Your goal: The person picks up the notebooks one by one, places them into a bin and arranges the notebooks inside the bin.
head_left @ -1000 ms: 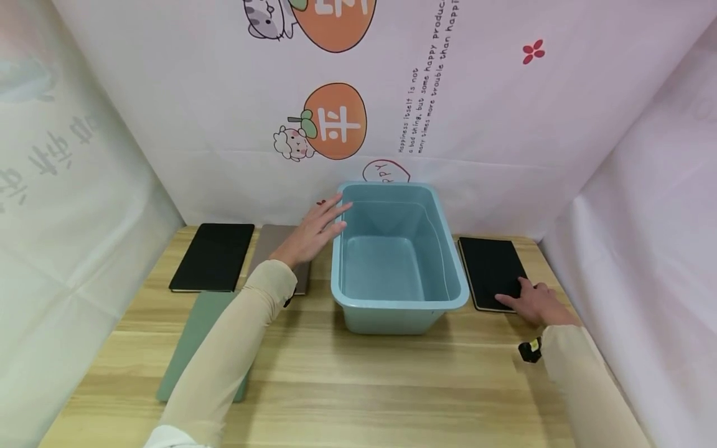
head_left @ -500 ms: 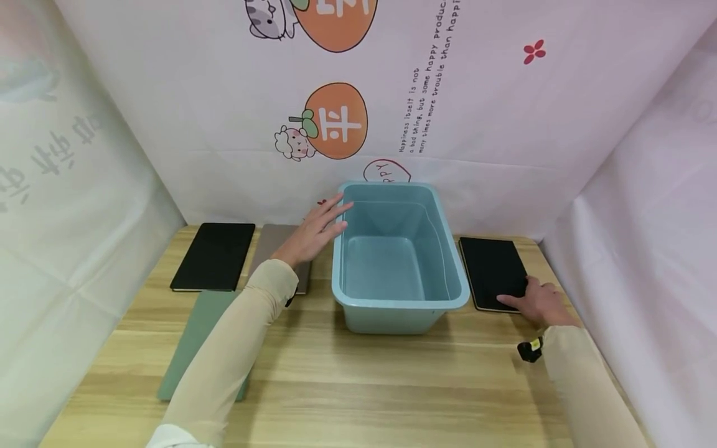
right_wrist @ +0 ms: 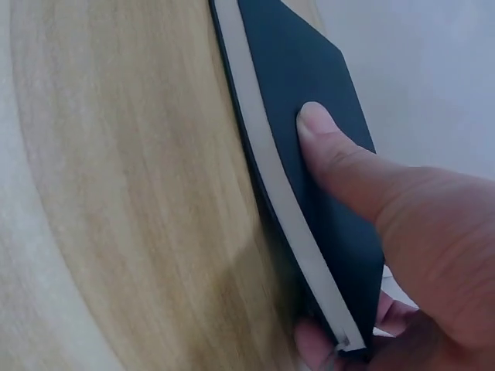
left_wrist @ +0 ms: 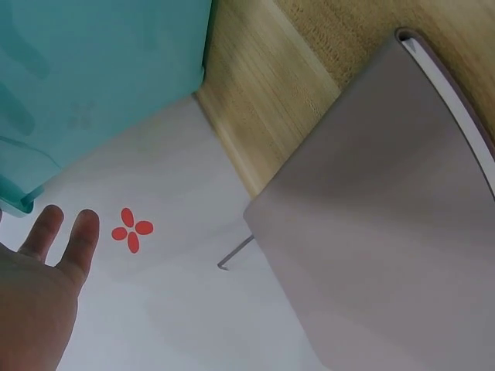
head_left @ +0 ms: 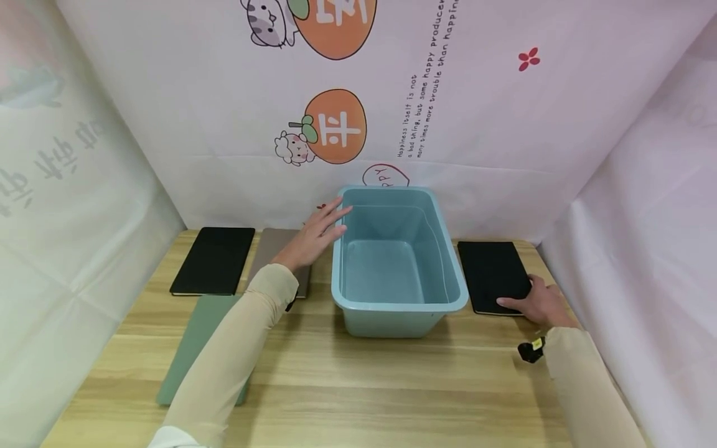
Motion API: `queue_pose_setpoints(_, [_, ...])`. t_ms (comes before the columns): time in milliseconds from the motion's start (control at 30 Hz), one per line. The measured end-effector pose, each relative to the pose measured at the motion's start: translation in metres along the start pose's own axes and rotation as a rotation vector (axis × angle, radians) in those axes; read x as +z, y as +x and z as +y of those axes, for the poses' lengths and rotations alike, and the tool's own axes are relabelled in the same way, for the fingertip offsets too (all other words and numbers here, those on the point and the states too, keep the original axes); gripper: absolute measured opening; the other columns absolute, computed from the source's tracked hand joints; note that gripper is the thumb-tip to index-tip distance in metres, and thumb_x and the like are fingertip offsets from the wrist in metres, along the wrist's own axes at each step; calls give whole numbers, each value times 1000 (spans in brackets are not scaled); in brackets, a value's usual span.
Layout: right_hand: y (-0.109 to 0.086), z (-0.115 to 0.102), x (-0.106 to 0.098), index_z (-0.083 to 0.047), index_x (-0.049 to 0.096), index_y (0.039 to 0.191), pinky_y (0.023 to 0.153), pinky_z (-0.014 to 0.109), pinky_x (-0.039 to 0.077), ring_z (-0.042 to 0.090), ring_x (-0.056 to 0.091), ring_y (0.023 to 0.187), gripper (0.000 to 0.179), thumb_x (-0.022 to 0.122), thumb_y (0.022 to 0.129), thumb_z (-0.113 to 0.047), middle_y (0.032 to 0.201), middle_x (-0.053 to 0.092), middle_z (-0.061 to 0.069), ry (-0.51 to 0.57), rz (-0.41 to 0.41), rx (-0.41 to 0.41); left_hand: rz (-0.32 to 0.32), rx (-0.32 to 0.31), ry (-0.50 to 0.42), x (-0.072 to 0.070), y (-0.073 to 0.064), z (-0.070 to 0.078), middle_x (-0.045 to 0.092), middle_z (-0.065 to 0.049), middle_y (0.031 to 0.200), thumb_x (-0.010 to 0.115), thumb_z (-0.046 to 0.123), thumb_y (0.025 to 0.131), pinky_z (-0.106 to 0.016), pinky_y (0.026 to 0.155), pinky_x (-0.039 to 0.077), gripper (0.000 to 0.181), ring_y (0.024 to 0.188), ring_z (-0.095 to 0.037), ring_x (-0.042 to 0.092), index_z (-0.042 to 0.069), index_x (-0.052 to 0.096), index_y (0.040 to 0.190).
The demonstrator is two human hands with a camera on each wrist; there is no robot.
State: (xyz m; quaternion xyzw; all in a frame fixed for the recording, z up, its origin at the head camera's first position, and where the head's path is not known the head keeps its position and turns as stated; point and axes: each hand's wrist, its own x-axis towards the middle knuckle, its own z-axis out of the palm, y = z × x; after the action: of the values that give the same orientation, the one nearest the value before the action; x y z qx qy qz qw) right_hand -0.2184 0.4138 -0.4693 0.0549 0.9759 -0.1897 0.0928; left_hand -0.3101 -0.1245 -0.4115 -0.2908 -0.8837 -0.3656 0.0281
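My right hand (head_left: pixel 540 303) pinches the near right corner of a black notebook (head_left: pixel 492 274) on the right of the table. In the right wrist view the thumb lies on the cover of the notebook (right_wrist: pixel 309 69), and fingertips (right_wrist: pixel 313 344) show under its edge beside the pale pages. My left hand (head_left: pixel 312 239) has its fingers spread at the left rim of a light blue plastic bin (head_left: pixel 400 306), holding nothing. Below that hand lies a grey-brown notebook (head_left: pixel 276 246), partly covered by it; the left wrist view shows this notebook (left_wrist: pixel 387 193) up close.
Another black notebook (head_left: pixel 214 261) lies at the table's far left. A green notebook (head_left: pixel 196 345) lies in front of it, partly under the left forearm. White printed cloth walls (head_left: pixel 476 124) enclose the wooden table (head_left: pixel 403 398) at the back and sides.
My right hand's fingers have shifted from the black notebook's cover to round its right edge, the thumb staying on top. The left hand keeps its place; the head view has tilted slightly.
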Motion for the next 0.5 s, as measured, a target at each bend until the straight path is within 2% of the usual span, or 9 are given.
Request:
queue_pose_setpoints(167, [2, 4, 2, 18, 5, 156, 103, 75, 36, 70, 25, 130, 122, 70, 88, -61, 146, 19, 55, 41, 3, 8, 3, -1, 0, 1, 0, -1, 9, 10, 173, 32, 62, 106, -62, 128, 4, 60, 162, -30, 7, 37, 30, 161])
queue_pose_setpoints(300, [5, 6, 1, 17, 7, 156, 105, 74, 36, 68, 27, 132, 118, 65, 92, -62, 149, 21, 53, 78, 17, 0, 10, 6, -11, 2, 0, -2, 10, 7, 174, 33, 59, 107, -62, 128, 4, 59, 162, -25, 7, 35, 32, 161])
queue_pose_setpoints(500, [5, 2, -5, 17, 5, 156, 109, 72, 34, 66, 29, 136, 115, 61, 95, -62, 153, 21, 48, 145, -17, 3, 10, -7, -15, 2, -1, -1, 8, 13, 173, 33, 60, 106, -62, 128, 4, 60, 162, -28, 7, 35, 32, 160])
